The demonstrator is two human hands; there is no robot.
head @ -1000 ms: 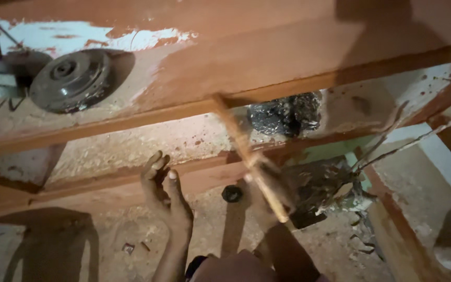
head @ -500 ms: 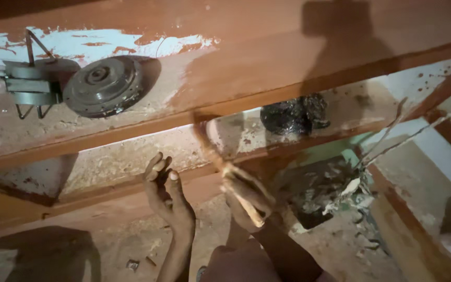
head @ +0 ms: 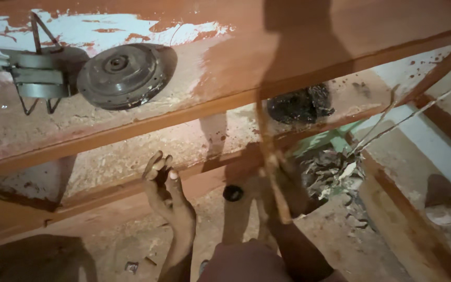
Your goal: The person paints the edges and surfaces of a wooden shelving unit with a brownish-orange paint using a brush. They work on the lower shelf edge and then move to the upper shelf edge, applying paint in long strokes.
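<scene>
My left hand (head: pixel 166 192) is raised in front of the lower red-brown rail (head: pixel 95 196), fingers apart and empty, the fingertips at the rail's edge. My right hand (head: pixel 284 180) is blurred and in shadow, closed around a thin wooden stick (head: pixel 266 138) that points up towards the bench top. A small black round thing (head: pixel 232 193) lies on the floor between my two hands.
A round grey metal disc (head: pixel 121 76) and a metal bracket (head: pixel 38 78) rest on the red-brown bench top (head: pixel 246 57) with its white paint patches. A black lump (head: pixel 300 104) sits on the lower shelf. Dry debris (head: pixel 332 172) and thin rods (head: pixel 411 115) are at the right.
The view has shifted, so the disc sits further right in the frame. My right hand with the stick went left, then back right into shadow. My left hand barely moved.
</scene>
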